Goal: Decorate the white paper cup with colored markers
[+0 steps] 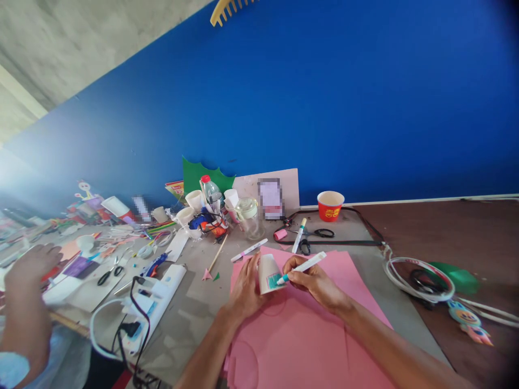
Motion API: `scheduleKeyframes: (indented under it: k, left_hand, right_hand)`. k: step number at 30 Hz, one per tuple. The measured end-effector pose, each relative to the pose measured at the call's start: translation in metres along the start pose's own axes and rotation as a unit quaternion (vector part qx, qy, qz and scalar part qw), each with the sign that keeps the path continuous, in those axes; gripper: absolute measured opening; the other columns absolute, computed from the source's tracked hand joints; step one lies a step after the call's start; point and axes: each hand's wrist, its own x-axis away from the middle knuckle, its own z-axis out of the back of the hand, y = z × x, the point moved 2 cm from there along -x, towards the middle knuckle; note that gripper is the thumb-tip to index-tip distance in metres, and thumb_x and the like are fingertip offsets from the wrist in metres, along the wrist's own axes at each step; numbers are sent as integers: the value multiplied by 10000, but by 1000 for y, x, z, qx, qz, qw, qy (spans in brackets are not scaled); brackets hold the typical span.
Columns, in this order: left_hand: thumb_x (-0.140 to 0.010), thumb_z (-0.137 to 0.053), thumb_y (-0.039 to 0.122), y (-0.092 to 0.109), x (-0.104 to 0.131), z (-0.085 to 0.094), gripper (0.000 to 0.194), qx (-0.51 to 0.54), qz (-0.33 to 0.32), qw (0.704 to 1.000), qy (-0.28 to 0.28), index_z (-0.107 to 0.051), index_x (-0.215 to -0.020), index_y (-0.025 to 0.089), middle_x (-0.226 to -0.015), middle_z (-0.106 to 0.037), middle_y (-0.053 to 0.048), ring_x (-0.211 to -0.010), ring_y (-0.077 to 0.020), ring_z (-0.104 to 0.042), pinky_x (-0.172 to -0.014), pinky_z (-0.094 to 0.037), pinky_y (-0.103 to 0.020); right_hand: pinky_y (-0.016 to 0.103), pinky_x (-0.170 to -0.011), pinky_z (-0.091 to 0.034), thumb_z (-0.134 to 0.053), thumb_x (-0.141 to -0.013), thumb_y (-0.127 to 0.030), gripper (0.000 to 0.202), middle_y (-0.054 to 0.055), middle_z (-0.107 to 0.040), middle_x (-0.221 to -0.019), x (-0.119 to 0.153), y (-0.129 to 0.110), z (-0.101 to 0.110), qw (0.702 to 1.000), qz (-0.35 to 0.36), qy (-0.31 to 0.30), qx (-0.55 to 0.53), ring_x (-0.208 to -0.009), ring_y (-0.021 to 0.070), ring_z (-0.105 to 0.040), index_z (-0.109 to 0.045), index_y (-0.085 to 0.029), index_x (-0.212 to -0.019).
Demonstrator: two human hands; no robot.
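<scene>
My left hand (pixel 246 289) is wrapped round a white paper cup (pixel 266 266), which lies tilted above the pink paper sheets (pixel 300 346). On the cup's side shows a small rectangle with a pink outline, coloured teal inside. My right hand (pixel 310 281) grips a white marker (pixel 310 262) with a teal tip. That tip meets the teal patch on the cup. Some of my left fingers are hidden behind the cup. Just beyond the paper lie a second marker (pixel 300 234) and a pink-marked white one (pixel 249 250).
A power strip (pixel 156 308) with cables and a blue glue gun (pixel 156 266) lie left. Behind stand a glass jar (pixel 250 219) and a red paper bowl (pixel 330 206). Black scissors (pixel 322 233) lie before it. Another person's arm (pixel 28 297) reaches in far left.
</scene>
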Motion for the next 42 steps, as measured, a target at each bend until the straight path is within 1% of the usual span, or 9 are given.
scheduleKeyframes:
  k: [3,8,12,16,20,24,29,37,42]
  left_hand:
    - [-684,-735,375,0,0,0,945,2,-3,1000,-5,-274,-1483,169,-1512,-387,-196,-1418,-383,-330,-1158,-269,-589]
    - [-693,-730,400,-2,0,-1,939,9,-7,1000,3,-278,-1481,164,-1507,-395,-200,-1416,-380,-334,-1155,-284,-570]
    - [-680,-736,399,-3,0,-2,957,0,2,1000,-1,-276,-1482,152,-1514,-382,-210,-1422,-389,-321,-1157,-273,-584]
    - [-702,-715,411,-3,0,-2,932,-11,-7,1000,-3,-272,-1482,158,-1510,-391,-206,-1418,-382,-332,-1153,-272,-595]
    - [-700,-718,414,-2,0,-2,948,-19,-13,1000,-2,-259,-1488,155,-1510,-388,-211,-1418,-382,-334,-1148,-288,-590]
    - [-709,-715,402,-3,1,-2,928,-18,-11,1000,7,-266,-1486,162,-1513,-387,-200,-1424,-375,-326,-1154,-286,-583]
    - [-689,-720,339,-4,0,-3,941,-17,-12,1000,-2,-255,-1486,152,-1518,-377,-210,-1423,-383,-325,-1154,-277,-600]
    - [-678,-748,344,-2,1,-1,953,-19,4,1000,-4,-266,-1481,166,-1512,-388,-206,-1424,-383,-324,-1149,-277,-615]
    - [-674,-759,326,0,2,-2,937,-26,15,1000,4,-291,-1470,174,-1498,-412,-199,-1414,-375,-348,-1141,-304,-605]
  right_hand:
    - [266,-518,-186,-703,-690,-312,191,-61,-429,-565,0,0,0,1000,-5,-12,-11,-518,84,-282,-560,-185,-679]
    - [268,-512,-157,-681,-675,-275,146,-74,-386,-546,-1,1,3,1000,-7,24,-15,-510,81,-250,-565,-186,-678]
    - [265,-514,-168,-676,-660,-274,139,-68,-403,-538,-1,2,3,999,-21,4,-28,-508,81,-269,-569,-186,-672]
    - [263,-509,-155,-668,-657,-270,121,-72,-387,-527,-2,4,5,999,-18,35,-23,-500,78,-257,-579,-187,-665]
    - [264,-512,-169,-659,-647,-263,106,-62,-408,-537,-2,4,5,999,-27,24,-27,-504,82,-282,-585,-188,-662]
    - [264,-513,-159,-661,-654,-266,113,-69,-390,-535,-2,4,6,998,-25,41,-27,-502,80,-267,-578,-190,-662]
    - [267,-519,-173,-686,-672,-295,155,-64,-416,-549,-1,4,3,999,-22,1,-31,-508,83,-275,-574,-188,-684]
    - [272,-574,-266,-678,-746,-316,167,-33,-474,-657,5,-4,-4,996,40,8,83,-593,111,-359,-582,-186,-706]
    - [279,-615,-315,-640,-779,-330,160,-15,-504,-702,7,-4,-7,989,53,0,136,-654,135,-414,-585,-184,-743]
